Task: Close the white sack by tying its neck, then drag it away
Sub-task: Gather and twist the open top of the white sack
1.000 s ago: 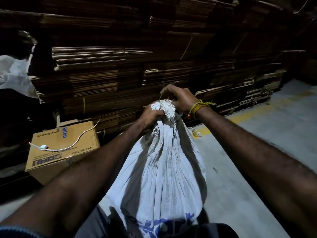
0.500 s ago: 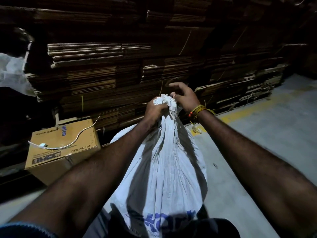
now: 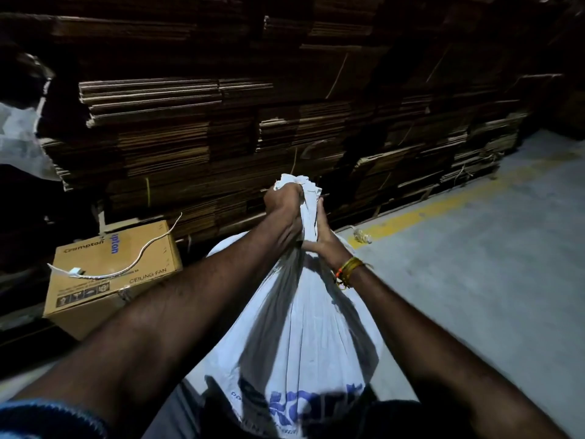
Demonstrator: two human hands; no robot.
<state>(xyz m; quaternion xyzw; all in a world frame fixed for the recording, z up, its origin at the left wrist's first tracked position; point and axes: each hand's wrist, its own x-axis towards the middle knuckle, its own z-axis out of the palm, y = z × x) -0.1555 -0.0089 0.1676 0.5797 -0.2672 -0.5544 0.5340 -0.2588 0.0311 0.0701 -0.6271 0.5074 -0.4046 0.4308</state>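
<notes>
- Nearest to me, the white sack (image 3: pixel 304 343) stands on the grey floor (image 3: pixel 474 280), its blue lettering at the bottom edge of my view.
- Above the sack's body, my right hand (image 3: pixel 319 236) wraps around the gathered neck (image 3: pixel 308 217), with yellow thread bands (image 3: pixel 348 270) on its wrist.
- My left hand (image 3: pixel 283 201) clamps the same neck just above the right one, and the crumpled mouth sticks out past its fist.
- The light is dim, so I cannot tell if a knot is there.
- Left of the sack sits a cardboard box (image 3: pixel 114 274) with a white cable (image 3: pixel 126 267) across its top.
- Right of the sack a yellow line (image 3: pixel 443 207) runs along the floor.
- Behind the sack rise stacks of flat cardboard (image 3: pixel 221 137).
</notes>
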